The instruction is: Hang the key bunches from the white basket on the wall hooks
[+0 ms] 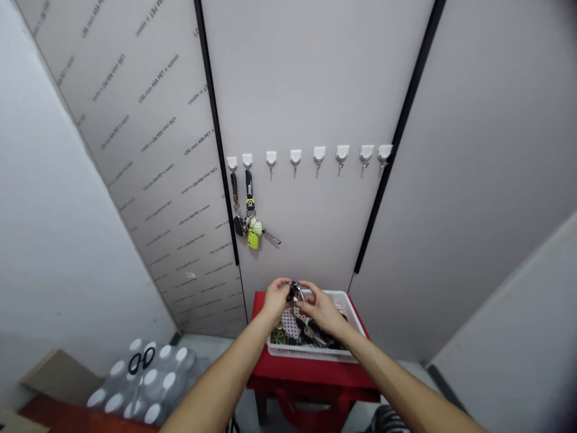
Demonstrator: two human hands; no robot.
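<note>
Over the white basket (354,317), both my hands meet at a small dark and silver keychain (295,293). My left hand (276,299) pinches it from the left side. From the right, the fingers of my right hand (322,308) close on its shiny metal part. Fingers partly hide its finer shape. Below, dark straps and metal keychain pieces (311,332) lie jumbled in the basket, with a green coiled piece (279,334) at its left end. On the panel ahead hang a dark braided keychain (234,187) and a black strap keychain (249,192) with a yellow-green fob (253,239).
White adhesive hooks (319,154) run in a row across the grey panel. The basket stands on a red-covered stool (311,368). Down at the left, black-handled scissors (141,359) rest on a pack of white-capped bottles (169,381), beside a cardboard flap (61,380).
</note>
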